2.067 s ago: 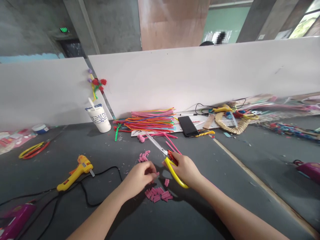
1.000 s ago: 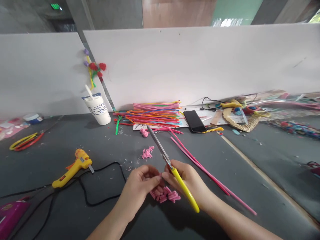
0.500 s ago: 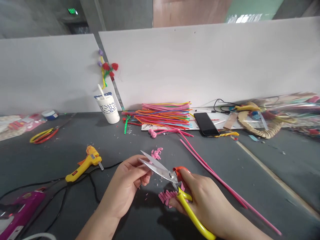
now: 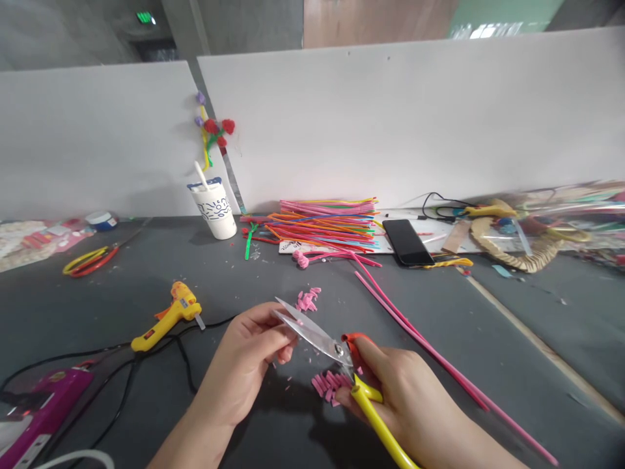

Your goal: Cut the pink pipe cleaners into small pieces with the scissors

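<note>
My right hand (image 4: 398, 384) grips scissors (image 4: 319, 339) with one yellow and one orange handle. Their blades point left, slightly apart, with the tips at the fingers of my left hand (image 4: 256, 355). That hand is closed in a pinch on a small pink pipe cleaner piece (image 4: 299, 322), mostly hidden by the fingers and blades. Below the blades, beside my right fingers, lies a row of short pink pieces (image 4: 329, 384). Beyond the blade tips is a loose pile of pink cuttings (image 4: 308, 299). Two long pink pipe cleaners (image 4: 405, 326) stretch across the table to the right.
A yellow glue gun (image 4: 168, 316) and a purple power strip (image 4: 53, 407) with cords are on the left, another pair of scissors (image 4: 90, 260) behind. A white cup (image 4: 215, 212), bundled pipe cleaners (image 4: 327, 225) and a phone (image 4: 407, 242) line the back, before white panels (image 4: 390, 130).
The scissor blades have closed slightly, and my right hand has shifted a little to the right. My left hand keeps its pinch. The whole view has moved slightly.
</note>
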`<control>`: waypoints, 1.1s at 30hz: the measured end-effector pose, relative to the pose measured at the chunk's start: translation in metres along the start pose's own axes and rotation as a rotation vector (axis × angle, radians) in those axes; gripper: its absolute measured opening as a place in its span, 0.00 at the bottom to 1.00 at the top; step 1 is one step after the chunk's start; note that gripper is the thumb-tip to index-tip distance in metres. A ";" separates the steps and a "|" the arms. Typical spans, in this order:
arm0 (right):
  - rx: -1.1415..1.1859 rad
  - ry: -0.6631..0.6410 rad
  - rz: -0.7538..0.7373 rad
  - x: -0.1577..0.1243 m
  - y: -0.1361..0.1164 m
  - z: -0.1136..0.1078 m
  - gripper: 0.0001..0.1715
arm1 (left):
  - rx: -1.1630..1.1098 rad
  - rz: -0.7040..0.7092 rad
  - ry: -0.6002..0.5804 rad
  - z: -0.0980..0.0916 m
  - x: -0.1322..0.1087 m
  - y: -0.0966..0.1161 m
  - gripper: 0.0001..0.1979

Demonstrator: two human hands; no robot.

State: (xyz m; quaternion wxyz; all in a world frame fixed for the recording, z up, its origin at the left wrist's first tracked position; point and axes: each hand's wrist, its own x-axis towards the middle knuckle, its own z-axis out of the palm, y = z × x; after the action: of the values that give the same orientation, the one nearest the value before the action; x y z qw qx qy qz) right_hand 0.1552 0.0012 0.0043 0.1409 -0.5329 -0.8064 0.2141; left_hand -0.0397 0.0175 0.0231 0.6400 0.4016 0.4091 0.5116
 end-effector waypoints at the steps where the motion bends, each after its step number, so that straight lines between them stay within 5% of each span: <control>1: -0.004 0.002 0.000 0.000 0.000 0.000 0.19 | 0.003 0.003 -0.003 0.000 0.000 0.000 0.05; 10: -0.052 0.056 0.040 0.002 0.000 -0.003 0.23 | -0.005 -0.009 -0.003 -0.002 0.000 0.003 0.03; 27: 0.875 0.015 0.212 0.009 -0.003 0.000 0.09 | -0.080 -0.246 -0.132 0.024 -0.001 -0.032 0.09; 33: 0.928 -0.031 0.233 0.009 -0.004 -0.004 0.07 | -0.017 -0.279 -0.171 0.030 -0.002 -0.037 0.08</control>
State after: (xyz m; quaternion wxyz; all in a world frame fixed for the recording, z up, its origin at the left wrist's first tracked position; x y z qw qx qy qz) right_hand 0.1501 0.0091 0.0092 0.3269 -0.4974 -0.5625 0.5739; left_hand -0.0002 0.0071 -0.0009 0.7405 0.3776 0.4007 0.3854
